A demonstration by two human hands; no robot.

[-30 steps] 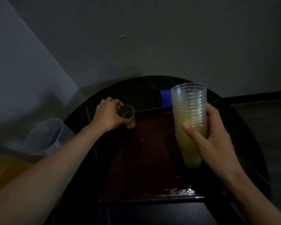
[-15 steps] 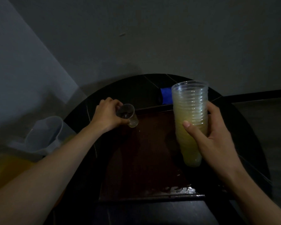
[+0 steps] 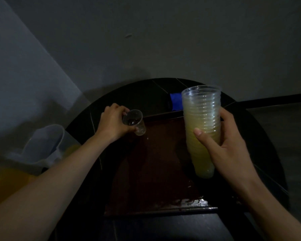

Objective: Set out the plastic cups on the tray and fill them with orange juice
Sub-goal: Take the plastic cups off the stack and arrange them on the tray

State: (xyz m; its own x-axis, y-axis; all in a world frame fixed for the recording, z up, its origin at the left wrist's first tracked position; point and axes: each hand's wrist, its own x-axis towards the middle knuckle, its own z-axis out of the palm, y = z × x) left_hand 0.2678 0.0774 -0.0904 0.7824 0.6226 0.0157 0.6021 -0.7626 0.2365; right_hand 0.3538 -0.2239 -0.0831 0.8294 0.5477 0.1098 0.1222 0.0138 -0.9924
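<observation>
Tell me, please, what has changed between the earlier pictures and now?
Nothing moved clearly. The left hand still holds the single cup, tilted, at the far left corner of the tray. The right hand still holds the stack of cups above the tray. Nothing was taken or let go. The jug stayed in place.

No text, label, brand or number can be read anywhere in view. The stack of plastic cups [image 3: 202, 119] and the single plastic cup [image 3: 135, 122] show only plain clear walls. The blue object [image 3: 175, 101] at twelve o'clock on the desk [image 3: 259, 136] is too dim to show any print.
</observation>
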